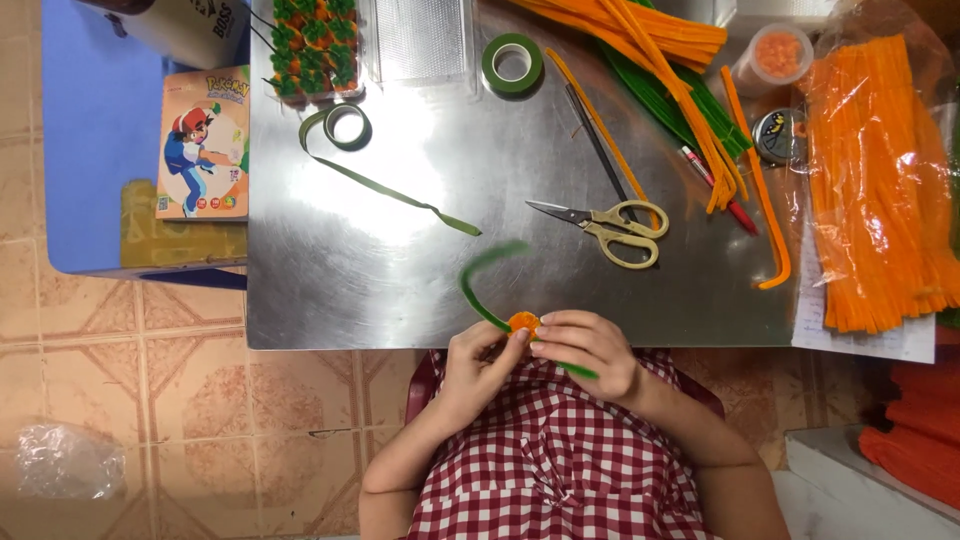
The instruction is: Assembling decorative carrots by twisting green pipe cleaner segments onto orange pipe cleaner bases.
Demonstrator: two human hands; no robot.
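Over a steel table (400, 270) on tiled floor (150, 370), both hands' grips clamp a small orange pompom (523, 322): left hand (478, 365), right hand (590, 350).

pom-pom (523, 322): orange
stem (478, 290): green
scissors (612, 228): cream handles, steel blades
tape roll (512, 63): dark green
pipe cleaners (875, 190): orange, bagged
surface (340, 280): bare shiny metal
dress (550, 460): red/white check
floor (150, 380): tan patterned tiles
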